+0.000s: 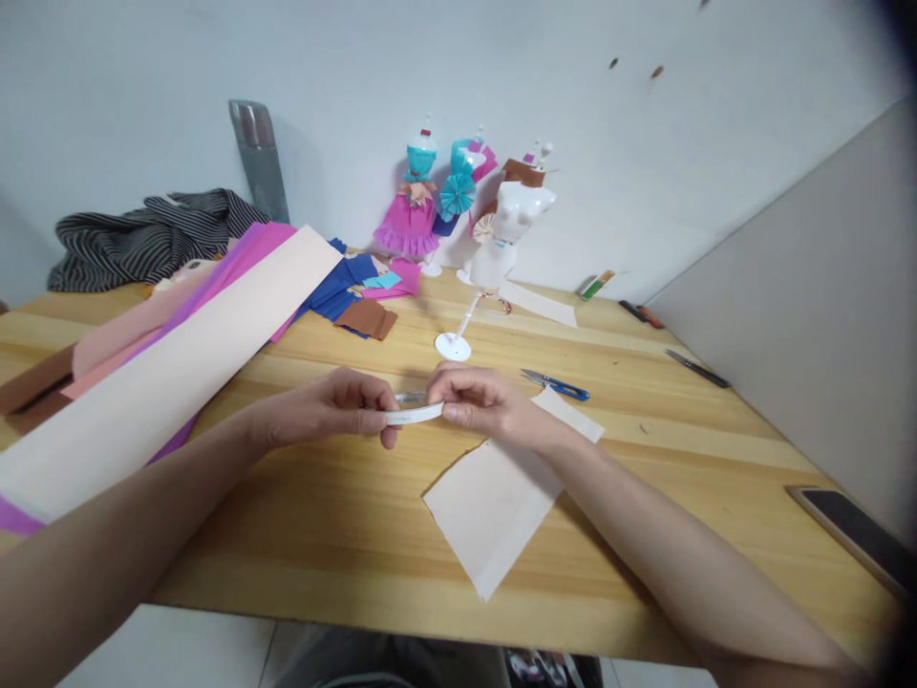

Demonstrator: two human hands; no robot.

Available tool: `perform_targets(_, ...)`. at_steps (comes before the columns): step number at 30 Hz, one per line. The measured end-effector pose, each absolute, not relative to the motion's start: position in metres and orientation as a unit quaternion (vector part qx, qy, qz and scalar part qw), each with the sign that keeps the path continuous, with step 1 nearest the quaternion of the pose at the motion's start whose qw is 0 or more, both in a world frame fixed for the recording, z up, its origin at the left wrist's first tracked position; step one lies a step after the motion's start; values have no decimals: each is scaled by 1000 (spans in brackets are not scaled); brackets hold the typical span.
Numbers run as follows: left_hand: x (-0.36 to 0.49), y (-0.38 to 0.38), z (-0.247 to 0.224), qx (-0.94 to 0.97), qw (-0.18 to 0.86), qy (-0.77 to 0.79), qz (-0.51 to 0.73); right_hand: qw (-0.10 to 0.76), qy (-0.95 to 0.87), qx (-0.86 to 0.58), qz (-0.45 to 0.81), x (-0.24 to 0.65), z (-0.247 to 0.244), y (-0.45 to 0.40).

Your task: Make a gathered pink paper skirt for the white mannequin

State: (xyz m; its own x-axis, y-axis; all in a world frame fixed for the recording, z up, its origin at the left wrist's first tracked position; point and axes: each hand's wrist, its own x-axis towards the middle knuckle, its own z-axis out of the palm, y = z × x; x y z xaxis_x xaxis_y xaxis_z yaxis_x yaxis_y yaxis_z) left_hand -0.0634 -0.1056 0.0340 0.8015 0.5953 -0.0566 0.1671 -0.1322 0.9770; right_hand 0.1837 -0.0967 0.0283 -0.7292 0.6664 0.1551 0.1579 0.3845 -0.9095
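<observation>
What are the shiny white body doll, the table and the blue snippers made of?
The white mannequin looks like hard, glossy plastic, because light makes bright spots on it. The table seems to be wood, or a wood-look top, smooth and pale, with long grain streaks. The snippers have grey blades, probably metal, and a blue handle, maybe plastic.

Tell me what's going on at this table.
A person holds a white ring, probably a roll of tape, between the left hand and the right hand, above the wooden table. A cream sheet lies partly under the right forearm, with blue-handled snips just beyond. Coloured sheets are piled at the left, and small dress forms stand toward the wall, some wearing bright outfits.
</observation>
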Motion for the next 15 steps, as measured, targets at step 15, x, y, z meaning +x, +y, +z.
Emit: perform_targets(15,-62,-103,20,680,633,301,215,308,-730,-302,531,185,21,-91)
